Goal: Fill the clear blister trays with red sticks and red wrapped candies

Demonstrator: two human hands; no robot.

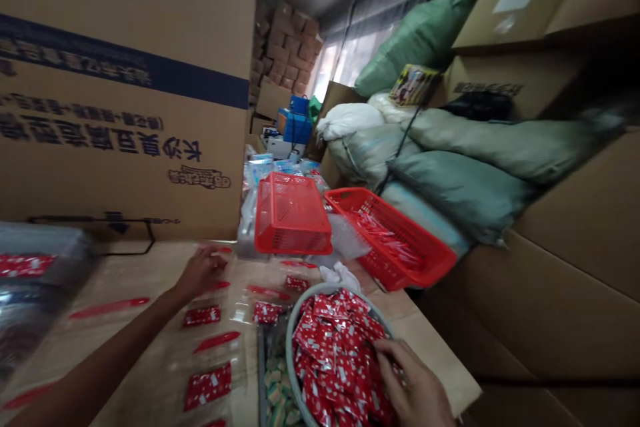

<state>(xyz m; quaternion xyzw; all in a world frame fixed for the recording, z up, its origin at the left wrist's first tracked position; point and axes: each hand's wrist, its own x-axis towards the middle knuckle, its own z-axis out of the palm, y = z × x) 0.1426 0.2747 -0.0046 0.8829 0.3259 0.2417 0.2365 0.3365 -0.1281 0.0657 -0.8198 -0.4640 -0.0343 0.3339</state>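
Note:
My left hand (204, 271) reaches over the far part of the wooden table, its fingers curled together beside clear plastic pouches with red strips; what they hold, if anything, is hidden. My right hand (417, 383) is at the right side of a round grey tub (291, 347), fingertips apart and touching the heaped small red packets (340, 353) with white spots. Left of the tub, several clear pouches lie in rows, with a red packet (209, 387) on one and a long red piece (217, 341) on another.
Beside the tub sits a tray of small wrapped greenish pieces (280, 393). Beyond are an upturned red basket (293, 213) and a red basket (395, 240) with red pieces inside. A large cardboard box (125, 147) stands at left; stuffed sacks (460, 180) and boxes crowd the right.

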